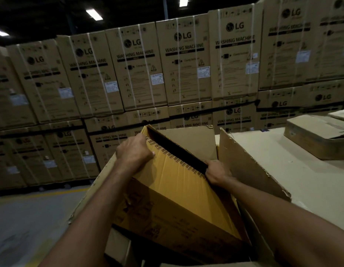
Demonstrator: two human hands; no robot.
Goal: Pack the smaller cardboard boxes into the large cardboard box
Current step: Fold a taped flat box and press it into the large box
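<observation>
Inside lg box (250, 166) — smaller box (178, 191) tilted, both hands — L (135, 151), R (218, 172) — clamped on its top edge.

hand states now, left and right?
Left hand: closed on the small box, far corner.
Right hand: closed on the same box's top edge.

warehouse, pretty clearly | wall of stacked washing machine cartons (140, 66), strapped, two tiers high | bare concrete floor (32, 218) with a yellow line (57, 192) | strip lights (94, 14) on a dark ceiling
</observation>
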